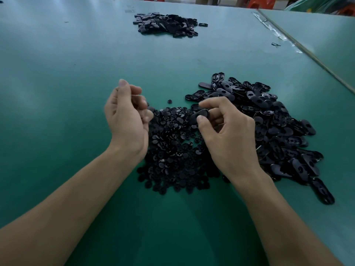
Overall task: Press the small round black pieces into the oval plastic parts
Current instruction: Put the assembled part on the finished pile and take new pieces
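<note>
A heap of small round black pieces [172, 146] lies on the green table between my hands. To its right spreads a larger heap of black oval plastic parts [272, 127]. My right hand [228, 139] pinches one oval part [198, 115] between thumb and fingers, just above the round pieces. My left hand [126, 116] hovers at the left edge of the round heap with its fingers curled inward; what lies inside them is hidden. One round piece [169, 101] sits alone beyond the heap.
A third pile of black oval parts [167, 24] lies far across the green table [67, 73]. A seam with tape [276, 33] runs diagonally at the right, where a second table surface begins. Red stools show at the top edge.
</note>
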`<state>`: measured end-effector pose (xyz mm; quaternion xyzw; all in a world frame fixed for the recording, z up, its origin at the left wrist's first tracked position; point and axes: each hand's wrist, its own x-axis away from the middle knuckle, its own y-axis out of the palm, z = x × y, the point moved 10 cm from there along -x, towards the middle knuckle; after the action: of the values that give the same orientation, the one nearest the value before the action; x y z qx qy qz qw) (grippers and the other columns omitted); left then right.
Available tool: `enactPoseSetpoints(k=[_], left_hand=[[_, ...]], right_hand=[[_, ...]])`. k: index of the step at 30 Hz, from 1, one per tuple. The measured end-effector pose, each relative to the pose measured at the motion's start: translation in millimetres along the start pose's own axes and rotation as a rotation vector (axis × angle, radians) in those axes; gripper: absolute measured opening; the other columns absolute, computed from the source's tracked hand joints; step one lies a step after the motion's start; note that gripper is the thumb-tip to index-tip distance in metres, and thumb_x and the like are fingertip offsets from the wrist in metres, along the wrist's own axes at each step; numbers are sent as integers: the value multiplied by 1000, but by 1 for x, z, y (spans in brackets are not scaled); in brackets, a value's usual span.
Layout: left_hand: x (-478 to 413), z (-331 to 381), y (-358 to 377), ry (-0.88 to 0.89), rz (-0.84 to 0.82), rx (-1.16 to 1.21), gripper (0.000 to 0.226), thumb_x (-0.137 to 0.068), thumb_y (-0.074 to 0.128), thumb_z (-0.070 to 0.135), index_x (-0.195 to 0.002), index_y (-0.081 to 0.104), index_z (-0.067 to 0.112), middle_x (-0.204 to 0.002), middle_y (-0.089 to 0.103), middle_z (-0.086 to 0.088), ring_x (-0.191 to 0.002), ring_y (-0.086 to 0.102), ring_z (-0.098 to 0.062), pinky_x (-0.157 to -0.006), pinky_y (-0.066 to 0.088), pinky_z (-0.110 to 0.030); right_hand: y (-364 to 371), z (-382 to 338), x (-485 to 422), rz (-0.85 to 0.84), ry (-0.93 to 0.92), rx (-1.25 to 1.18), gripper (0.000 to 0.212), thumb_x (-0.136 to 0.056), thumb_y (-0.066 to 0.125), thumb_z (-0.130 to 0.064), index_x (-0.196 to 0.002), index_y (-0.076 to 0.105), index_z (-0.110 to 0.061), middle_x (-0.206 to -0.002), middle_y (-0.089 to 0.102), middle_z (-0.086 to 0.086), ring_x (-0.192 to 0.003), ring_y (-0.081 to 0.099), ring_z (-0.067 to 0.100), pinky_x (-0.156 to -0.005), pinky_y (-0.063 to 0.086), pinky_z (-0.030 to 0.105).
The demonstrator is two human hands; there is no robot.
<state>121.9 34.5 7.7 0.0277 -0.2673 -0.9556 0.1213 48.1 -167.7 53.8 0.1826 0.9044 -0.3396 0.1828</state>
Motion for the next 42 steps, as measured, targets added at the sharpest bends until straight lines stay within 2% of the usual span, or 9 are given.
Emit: enactPoseSetpoints(k=[5,9,13,20,22,27,35,40,42], left_hand=[[-15,32,-35,150,290,-131,47,-108,39,24,-62,36,19,-50,32,6,-47,23,-12,-47,20,-24],[-16,23,-45,82,349,-50,51,-107,38,27,-58,30,19,-46,26,7,-42,19,-13,-45,16,-24],[-8,8,-28,37,199,9,52,-108,31,31,-58,29,18,-45,23,7,-38,16,-11,-42,13,-21],[14,-4,13,57,-149,52,58,-104,30,40,-51,38,20,-44,22,9,-37,14,-6,-42,13,-17],[16,0,17,104,-178,13,53,-96,36,42,-47,41,24,-42,25,11,-37,15,-6,-41,15,-17],[13,2,16,195,-179,-227,39,-90,53,45,-63,52,17,-51,42,8,-46,34,-9,-44,30,-23],[26,-1,39,244,-427,-354,15,-84,68,34,-78,78,26,-72,74,4,-59,67,-10,-59,54,-20],[27,-2,39,258,-438,-382,7,-84,73,22,-83,77,27,-70,74,4,-59,67,-7,-61,53,-18],[25,-3,37,251,-413,-373,10,-87,72,17,-84,77,25,-71,75,3,-60,68,-9,-61,54,-19]], right_hand=[[1,1,1,-2,4,8,22,-95,66,-14,-116,71,-18,-95,69,-8,-83,61,3,-81,53,21],[3,1,1,-17,11,7,20,-95,66,-15,-113,71,-19,-94,69,-8,-83,62,4,-80,54,24],[4,1,1,-25,10,4,19,-94,67,-16,-113,71,-19,-92,69,-9,-82,62,5,-80,55,27],[9,-3,3,-39,-20,-41,17,-92,69,-14,-107,72,-21,-85,66,-18,-79,61,-4,-74,46,7],[11,-3,4,-56,-9,-143,17,-90,72,-12,-101,72,-24,-81,66,-19,-78,64,-3,-71,49,8],[24,0,6,-168,100,-410,22,-90,71,-8,-96,67,-29,-80,73,-2,-74,71,15,-73,60,34],[24,4,3,-178,173,-579,20,-94,64,0,-96,68,-20,-78,75,-1,-66,70,9,-65,52,17],[18,9,3,-120,161,-481,18,-93,69,-11,-103,66,-26,-80,75,-3,-73,72,9,-73,57,25],[13,10,3,-85,127,-326,22,-91,73,-21,-110,65,-27,-82,73,-10,-77,70,3,-73,54,18]])
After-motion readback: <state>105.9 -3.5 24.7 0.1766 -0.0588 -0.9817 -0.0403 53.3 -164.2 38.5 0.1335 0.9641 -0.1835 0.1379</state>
